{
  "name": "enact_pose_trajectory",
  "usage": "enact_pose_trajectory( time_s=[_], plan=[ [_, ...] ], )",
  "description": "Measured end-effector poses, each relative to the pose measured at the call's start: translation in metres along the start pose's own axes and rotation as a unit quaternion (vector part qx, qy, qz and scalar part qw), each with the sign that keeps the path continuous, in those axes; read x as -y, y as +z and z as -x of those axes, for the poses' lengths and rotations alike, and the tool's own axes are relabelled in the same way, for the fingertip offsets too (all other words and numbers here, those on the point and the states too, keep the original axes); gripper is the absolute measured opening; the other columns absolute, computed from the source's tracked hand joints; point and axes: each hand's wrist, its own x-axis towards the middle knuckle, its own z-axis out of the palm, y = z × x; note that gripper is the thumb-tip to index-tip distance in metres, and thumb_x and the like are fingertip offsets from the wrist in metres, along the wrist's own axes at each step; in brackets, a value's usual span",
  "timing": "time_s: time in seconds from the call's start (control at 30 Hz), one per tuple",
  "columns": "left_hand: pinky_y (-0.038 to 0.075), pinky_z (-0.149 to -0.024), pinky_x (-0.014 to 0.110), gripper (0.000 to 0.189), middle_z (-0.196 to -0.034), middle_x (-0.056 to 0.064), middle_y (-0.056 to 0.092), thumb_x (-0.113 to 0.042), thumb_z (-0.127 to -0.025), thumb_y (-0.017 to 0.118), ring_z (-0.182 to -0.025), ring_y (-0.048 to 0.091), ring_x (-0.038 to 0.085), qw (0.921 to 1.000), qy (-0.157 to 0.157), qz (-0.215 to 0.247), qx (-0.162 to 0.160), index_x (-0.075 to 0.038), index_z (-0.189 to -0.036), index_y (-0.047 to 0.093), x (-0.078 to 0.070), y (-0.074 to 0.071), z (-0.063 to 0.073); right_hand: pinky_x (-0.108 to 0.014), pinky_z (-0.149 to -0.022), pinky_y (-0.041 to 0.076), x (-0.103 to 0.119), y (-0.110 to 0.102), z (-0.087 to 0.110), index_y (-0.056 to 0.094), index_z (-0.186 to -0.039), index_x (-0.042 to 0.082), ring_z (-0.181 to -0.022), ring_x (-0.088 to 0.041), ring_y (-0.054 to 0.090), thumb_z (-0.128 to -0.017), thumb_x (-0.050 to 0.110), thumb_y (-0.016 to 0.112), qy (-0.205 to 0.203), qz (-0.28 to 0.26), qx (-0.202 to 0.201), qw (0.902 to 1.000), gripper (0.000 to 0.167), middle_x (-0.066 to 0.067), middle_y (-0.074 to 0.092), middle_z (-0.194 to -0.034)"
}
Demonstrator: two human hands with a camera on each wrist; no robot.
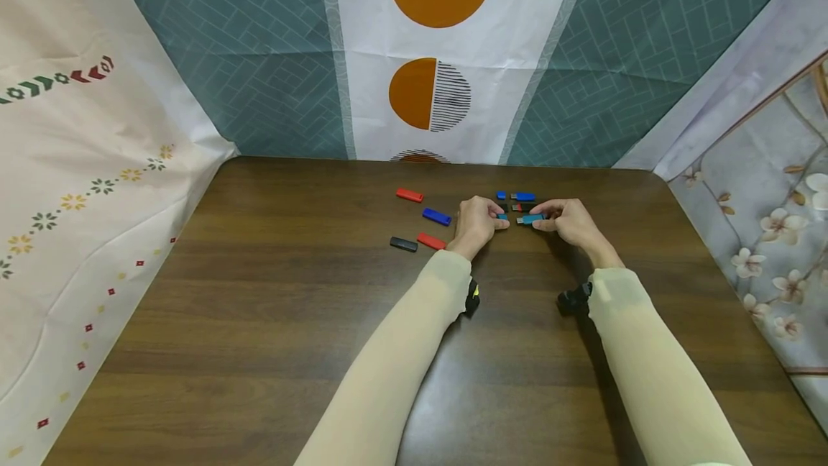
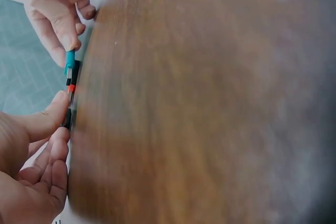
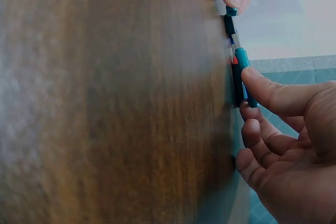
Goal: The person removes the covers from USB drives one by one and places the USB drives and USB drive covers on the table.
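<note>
My right hand [image 1: 574,224] pinches a teal USB flash drive [image 3: 242,60] between thumb and fingers, its bare metal plug pointing left. In my left hand [image 1: 474,224] is the small teal cap [image 3: 231,11], gripped at the fingertips. A gap separates cap and plug. Just behind them on the table lies a black and red flash drive [image 1: 521,208], with its plug bare and a black cap [image 1: 505,207] to its left. Farther back sits an uncapped blue flash drive [image 1: 523,197] with a blue cap [image 1: 501,195] beside it.
Left of my left hand lie several closed flash drives: a red one [image 1: 410,195], a blue one [image 1: 436,216], another red one [image 1: 430,241] and a black one [image 1: 404,244]. The brown wooden table [image 1: 259,308] ends at a patterned cloth [image 1: 278,92] behind.
</note>
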Motion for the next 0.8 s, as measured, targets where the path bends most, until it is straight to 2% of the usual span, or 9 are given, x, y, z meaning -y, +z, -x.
enact_pose_trajectory(
  time_s=[0.17, 0.33, 0.8],
  plan=[
    [0.052, -0.076, 0.026, 0.016, -0.092, -0.004, 0.071, -0.029, -0.087, 0.086, -0.085, 0.063, 0.010, 0.9998, 0.011, -0.019, -0.004, -0.018, -0.098, 0.084, -0.0002, 0.0042, -0.0020, -0.031, -0.068, 0.040, -0.0014, 0.0021, -0.0016, 0.072, -0.122, -0.006, -0.079, -0.025, 0.047, -0.097, 0.011, 0.075, -0.011, 0.013, -0.005, 0.9998, 0.030, -0.019, 0.062, -0.105],
    [0.052, -0.075, 0.026, 0.018, -0.091, -0.002, 0.071, -0.027, -0.086, 0.087, -0.084, 0.063, 0.011, 0.9998, 0.017, -0.012, -0.008, -0.016, -0.100, 0.084, -0.0003, 0.0064, -0.0026, -0.036, -0.075, 0.041, -0.0030, 0.0048, -0.0031, 0.072, -0.121, -0.008, -0.088, -0.028, 0.047, -0.097, 0.009, 0.075, -0.015, 0.025, -0.011, 0.9995, 0.029, -0.024, 0.059, -0.116],
    [0.053, -0.076, 0.027, 0.021, -0.094, -0.003, 0.071, -0.027, -0.087, 0.086, -0.086, 0.063, 0.010, 0.9998, 0.008, -0.020, 0.002, -0.018, -0.106, 0.083, -0.0017, 0.0079, -0.0035, -0.041, -0.084, 0.041, 0.0000, 0.0091, -0.0026, 0.071, -0.122, -0.007, -0.099, -0.033, 0.047, -0.098, 0.009, 0.073, -0.012, 0.032, -0.013, 0.9993, 0.029, -0.025, 0.056, -0.118]
  ],
)
